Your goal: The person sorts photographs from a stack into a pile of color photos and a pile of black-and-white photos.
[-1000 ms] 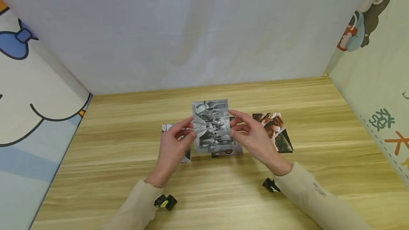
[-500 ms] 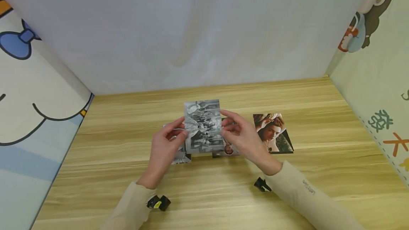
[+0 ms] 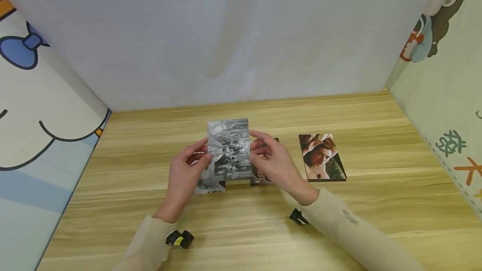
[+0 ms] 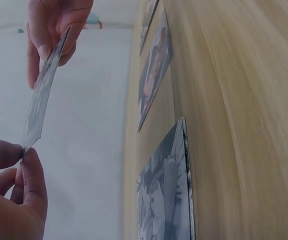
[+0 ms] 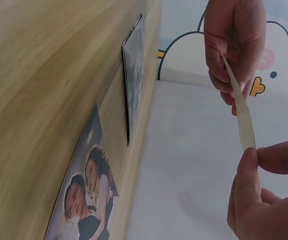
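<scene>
A black-and-white photo card is held above the table between both hands, its picture turned sideways in the head view. My left hand pinches its left edge between thumb and fingers. At the opposite edge, my right hand pinches it the same way. Beneath lies a small stack of black-and-white photo cards, partly covered by the held card in the head view. A colour photo card of two people lies on the table under the right hand. The wrist views show the held card edge-on, apart from the table.
Another colour portrait card lies on the wooden table to the right, apparently on a small stack. A pale wall stands behind, with cartoon-printed side panels left and right. Black wrist devices sit at the sleeves.
Both hands have moved steadily left with the held black-and-white card, from over the middle card toward the left stack. The portrait card at right is now fully uncovered.
</scene>
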The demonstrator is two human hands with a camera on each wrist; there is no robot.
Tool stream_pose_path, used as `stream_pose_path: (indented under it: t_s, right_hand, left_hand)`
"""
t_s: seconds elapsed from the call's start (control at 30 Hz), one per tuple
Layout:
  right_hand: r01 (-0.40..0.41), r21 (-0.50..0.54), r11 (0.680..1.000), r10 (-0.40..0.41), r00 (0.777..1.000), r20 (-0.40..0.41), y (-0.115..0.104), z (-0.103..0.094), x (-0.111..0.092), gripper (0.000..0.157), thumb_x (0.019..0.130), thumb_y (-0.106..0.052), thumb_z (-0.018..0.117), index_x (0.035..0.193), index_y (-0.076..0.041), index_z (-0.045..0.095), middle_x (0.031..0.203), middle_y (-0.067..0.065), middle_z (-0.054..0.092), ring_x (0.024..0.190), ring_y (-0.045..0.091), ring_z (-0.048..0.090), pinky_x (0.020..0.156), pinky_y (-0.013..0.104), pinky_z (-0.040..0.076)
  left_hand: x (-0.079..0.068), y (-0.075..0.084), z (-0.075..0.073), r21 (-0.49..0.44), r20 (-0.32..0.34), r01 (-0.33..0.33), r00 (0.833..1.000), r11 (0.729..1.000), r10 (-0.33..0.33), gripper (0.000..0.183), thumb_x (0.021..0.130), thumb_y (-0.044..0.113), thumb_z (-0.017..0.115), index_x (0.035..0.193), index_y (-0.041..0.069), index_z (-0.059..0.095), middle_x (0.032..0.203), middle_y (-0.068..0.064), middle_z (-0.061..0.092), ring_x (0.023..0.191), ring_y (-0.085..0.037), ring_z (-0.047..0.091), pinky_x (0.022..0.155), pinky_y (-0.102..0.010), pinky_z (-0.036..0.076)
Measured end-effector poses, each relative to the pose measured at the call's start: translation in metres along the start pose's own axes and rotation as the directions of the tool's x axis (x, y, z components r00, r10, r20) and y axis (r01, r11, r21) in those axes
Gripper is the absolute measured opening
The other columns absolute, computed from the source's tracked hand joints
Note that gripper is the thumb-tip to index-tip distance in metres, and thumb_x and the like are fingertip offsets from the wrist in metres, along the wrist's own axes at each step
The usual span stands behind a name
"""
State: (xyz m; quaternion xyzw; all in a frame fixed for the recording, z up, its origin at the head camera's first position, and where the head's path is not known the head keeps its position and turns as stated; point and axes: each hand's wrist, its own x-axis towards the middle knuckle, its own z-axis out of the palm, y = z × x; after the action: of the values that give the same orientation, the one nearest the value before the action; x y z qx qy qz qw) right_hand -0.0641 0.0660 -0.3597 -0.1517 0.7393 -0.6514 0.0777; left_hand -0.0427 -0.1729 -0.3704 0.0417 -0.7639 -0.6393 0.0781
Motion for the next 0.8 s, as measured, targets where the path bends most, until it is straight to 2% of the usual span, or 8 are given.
stream_pose_path:
  t_s: [0.17, 0.43, 0.6, 0.8]
  right_hand:
    - [-0.006, -0.010, 1.000, 0.006, 1.000, 0.006, 0.001, 0.007, 0.004, 0.060, 0.097, 0.001, 0.064, 0.153, -0.005, 0.047, 0.119, 0.016, 0.059, 0.104, 0.028, 0.065, 0.090, 0.038, 0.058]
    - [-0.017, -0.056, 0.998, 0.018, 1.000, 0.025, 0.007, 0.016, 0.009, 0.060, 0.097, -0.001, 0.064, 0.154, -0.006, 0.046, 0.118, 0.013, 0.060, 0.102, 0.026, 0.065, 0.093, 0.041, 0.056]
    - [-0.007, -0.099, 0.995, 0.011, 0.999, 0.035, 0.010, 0.021, 0.011, 0.060, 0.098, -0.004, 0.063, 0.155, -0.006, 0.045, 0.119, 0.011, 0.061, 0.104, 0.023, 0.064, 0.094, 0.040, 0.056]
    - [-0.017, -0.115, 0.993, 0.023, 0.999, 0.046, 0.011, 0.026, 0.014, 0.063, 0.098, -0.004, 0.063, 0.158, -0.009, 0.042, 0.118, 0.009, 0.061, 0.104, 0.022, 0.065, 0.094, 0.040, 0.057]
  left_hand:
    - [0.001, -0.002, -0.005, 0.022, -0.018, 0.000, 1.000, 1.000, 0.000, 0.041, 0.093, -0.003, 0.071, 0.134, -0.001, 0.068, 0.115, -0.021, 0.067, 0.094, -0.007, 0.066, 0.083, -0.016, 0.057]
    - [0.002, -0.007, -0.014, 0.038, -0.025, 0.043, 0.999, 0.998, -0.042, 0.042, 0.095, 0.002, 0.072, 0.136, 0.002, 0.067, 0.116, -0.018, 0.066, 0.097, -0.010, 0.065, 0.084, -0.016, 0.056]
    - [0.003, -0.010, -0.018, 0.045, -0.031, 0.064, 0.998, 0.997, -0.062, 0.042, 0.094, -0.001, 0.070, 0.136, 0.002, 0.068, 0.115, -0.018, 0.066, 0.093, -0.005, 0.064, 0.083, -0.014, 0.055]
    - [0.003, -0.014, -0.021, 0.061, -0.033, 0.048, 0.998, 0.997, -0.046, 0.040, 0.094, -0.001, 0.070, 0.135, -0.001, 0.068, 0.115, -0.020, 0.066, 0.089, -0.001, 0.064, 0.081, -0.012, 0.054]
